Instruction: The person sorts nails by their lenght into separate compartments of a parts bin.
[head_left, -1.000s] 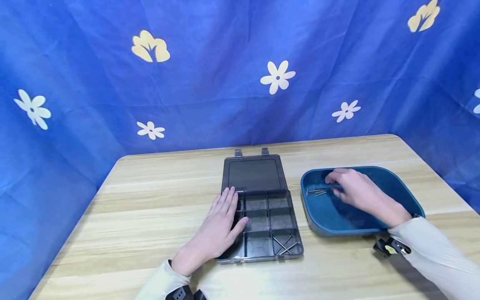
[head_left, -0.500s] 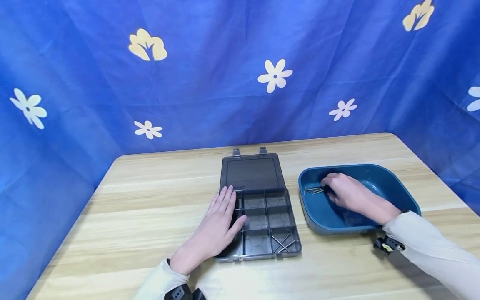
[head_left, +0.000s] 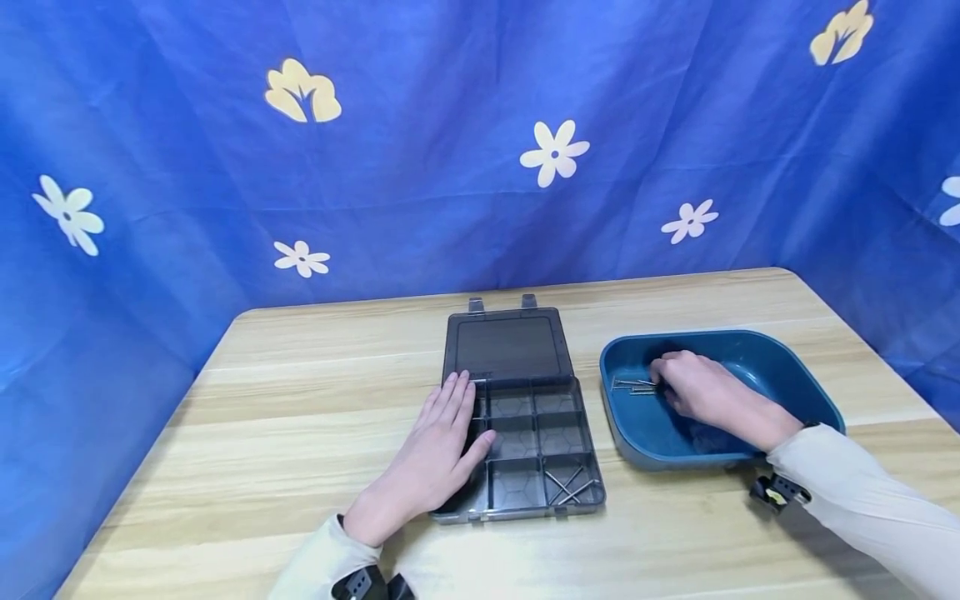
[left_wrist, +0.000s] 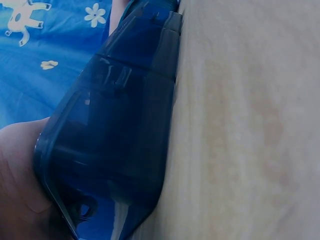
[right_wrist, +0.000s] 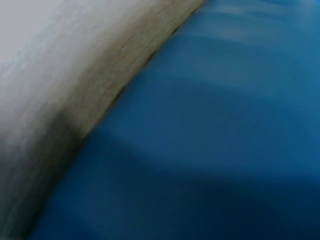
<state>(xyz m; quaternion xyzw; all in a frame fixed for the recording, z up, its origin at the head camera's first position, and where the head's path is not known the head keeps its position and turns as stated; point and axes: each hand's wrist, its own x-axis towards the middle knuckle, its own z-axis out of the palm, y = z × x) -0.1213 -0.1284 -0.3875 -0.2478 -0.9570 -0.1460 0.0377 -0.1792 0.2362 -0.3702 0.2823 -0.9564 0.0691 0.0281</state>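
Observation:
A dark see-through compartment box [head_left: 513, 437] lies on the table with its lid [head_left: 510, 343] folded back. My left hand [head_left: 435, 454] rests flat on its left side, fingers straight, covering part of the left compartments. In the left wrist view the box's side wall [left_wrist: 120, 125] stands beside the palm [left_wrist: 20, 175]. The front right compartment holds a few thin metal rods [head_left: 572, 485], like nails or screws. My right hand [head_left: 697, 387] reaches into a blue bin [head_left: 720, 458], its fingers bent down at similar rods [head_left: 633, 387]. Its fingertips are hidden, so a grip cannot be made out.
The wooden table [head_left: 322, 400] extends to the left of the box and in front of it. A strip of table separates box and bin. A blue flowered curtain [head_left: 420, 167] hangs behind. In the right wrist view, only the forearm and blurred blue bin wall [right_wrist: 210, 110] show.
My right hand has lowered into the bin, its fingers coming down to the rods, which have shifted slightly. My left hand has stayed in place on the box.

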